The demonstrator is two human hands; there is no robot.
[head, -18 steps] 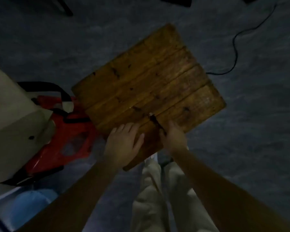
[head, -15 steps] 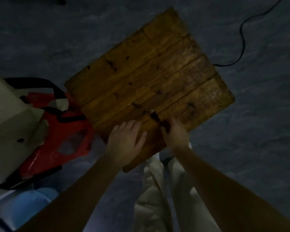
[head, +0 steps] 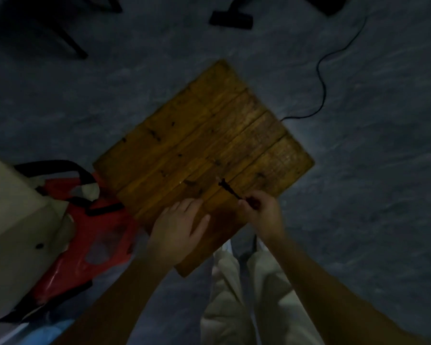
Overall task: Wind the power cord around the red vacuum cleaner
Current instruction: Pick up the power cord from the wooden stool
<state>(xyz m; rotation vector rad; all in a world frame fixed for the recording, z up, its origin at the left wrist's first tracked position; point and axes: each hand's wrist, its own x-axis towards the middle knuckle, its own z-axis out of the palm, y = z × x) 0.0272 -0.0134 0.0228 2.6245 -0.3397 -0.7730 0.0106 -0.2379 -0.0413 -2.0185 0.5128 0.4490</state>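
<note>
- Your left hand (head: 179, 227) lies flat — fingers relaxed — on the brown wooden plank board (head: 209, 145).
- Your right hand (head: 261, 212) pinches a thin dark stick (head: 228, 189) over that board.

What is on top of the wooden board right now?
The left hand lies flat on the wooden board; the right hand pinches a thin dark object over it. The black cord goes out of sight at the board's far edge; anything beneath is covered.
</note>
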